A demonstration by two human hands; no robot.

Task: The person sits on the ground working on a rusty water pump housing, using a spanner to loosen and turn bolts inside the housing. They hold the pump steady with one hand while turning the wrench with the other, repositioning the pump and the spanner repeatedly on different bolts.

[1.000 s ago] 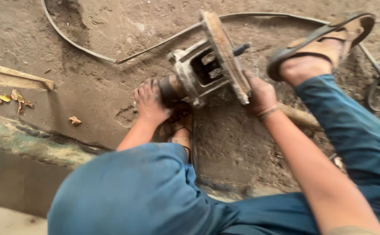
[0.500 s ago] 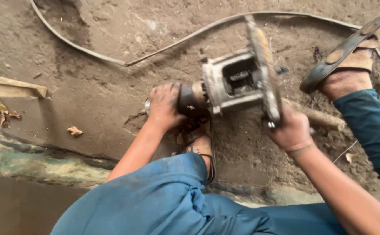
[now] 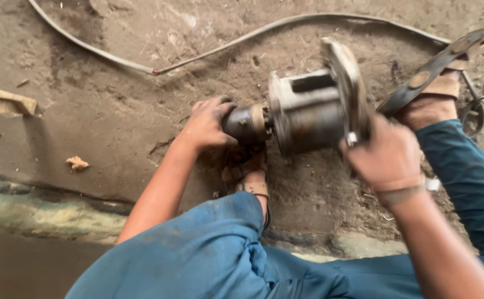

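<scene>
1. Nearest the camera, blue trouser legs [image 3: 209,260] are seen, bent at the knee, with a sandalled foot [image 3: 247,171] tucked on the dirt just under the work
2. The right hand [image 3: 389,155] is closed over the lower edge of the wide round flange [image 3: 344,83] of a grimy metal motor-like unit [image 3: 308,111]; the flange is gripped firmly, the fingers wrapped round its rim
3. The left hand [image 3: 209,123] is clamped round the narrow dark cylindrical end [image 3: 245,123] of the same unit, so the part is held between both hands, low over the ground
4. Compared with a second ago, the unit has been turned: its flange was tilted with the open side facing up and to the right, and it is now held roughly level, the axis running left to right (the slotted opening in the housing is turned upward). A steadier two-handed hold is thereby judged to have been gained
5. Farther off, the other sandalled foot [image 3: 436,83] is braced just beyond the flange
6. Farthest, a cable [image 3: 242,39] is laid across the dirt floor [image 3: 114,111], and a wooden strip [image 3: 4,99] lies at the left
</scene>
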